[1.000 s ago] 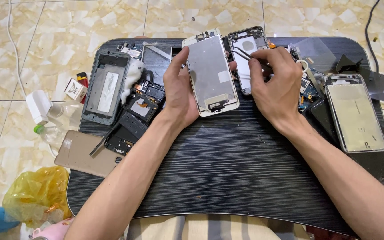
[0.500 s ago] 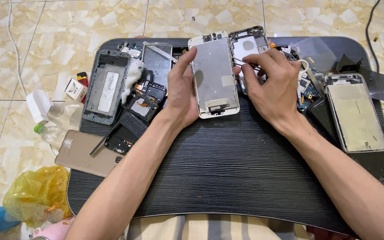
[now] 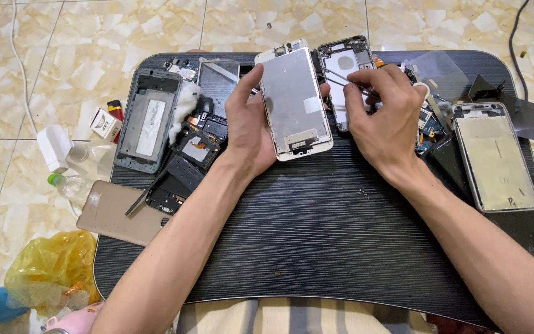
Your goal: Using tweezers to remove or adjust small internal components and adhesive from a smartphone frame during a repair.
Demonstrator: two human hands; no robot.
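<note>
Black ridged laminate of the lap table (image 3: pixel 316 247) fills my near view, over beige marbled floor tiles (image 3: pixel 94 31). A yellow plastic bag (image 3: pixel 47 269) sits near left. Both my forearms reach far across it. My left hand (image 3: pixel 248 124) steadies the silver screen panel (image 3: pixel 295 102), thumb on its left edge. My right hand (image 3: pixel 387 117) pinches metal tweezers (image 3: pixel 341 79), tips over the opened phone body (image 3: pixel 344 68) just right of the panel.
</note>
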